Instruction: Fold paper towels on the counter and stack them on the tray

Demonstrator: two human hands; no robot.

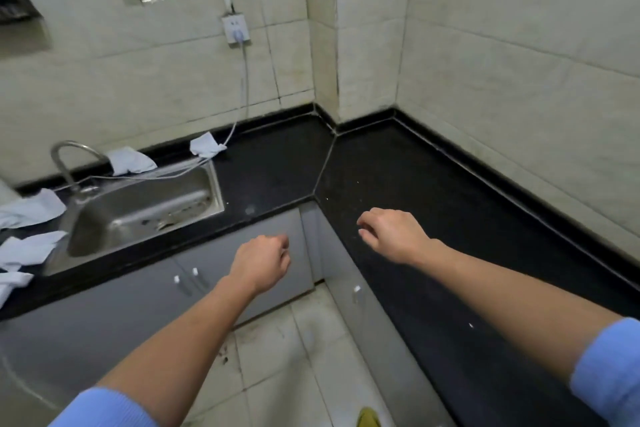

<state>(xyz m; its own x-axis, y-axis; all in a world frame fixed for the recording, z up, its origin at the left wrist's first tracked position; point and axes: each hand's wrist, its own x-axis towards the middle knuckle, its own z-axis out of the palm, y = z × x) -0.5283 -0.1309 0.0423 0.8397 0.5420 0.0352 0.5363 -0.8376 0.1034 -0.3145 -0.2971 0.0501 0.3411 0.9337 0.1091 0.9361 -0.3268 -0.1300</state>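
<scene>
Several crumpled white paper towels lie on the black counter (pixel 398 163) around the sink: one behind the sink's right corner (pixel 206 146), one behind the faucet (pixel 130 160), others at the far left (pixel 31 208) (pixel 27 248). My left hand (pixel 261 262) hangs in front of the cabinet doors, fingers loosely curled, holding nothing. My right hand (pixel 391 234) hovers over the counter's right section, fingers loosely bent and empty. Neither hand touches a towel. No tray is in view.
A steel sink (pixel 145 215) with a curved faucet (pixel 65 163) is set into the counter at left. A white cable (pixel 244 94) runs from a wall socket (pixel 236 29) down to the counter. Grey cabinet doors (pixel 207 270) stand below; tiled floor lies between them.
</scene>
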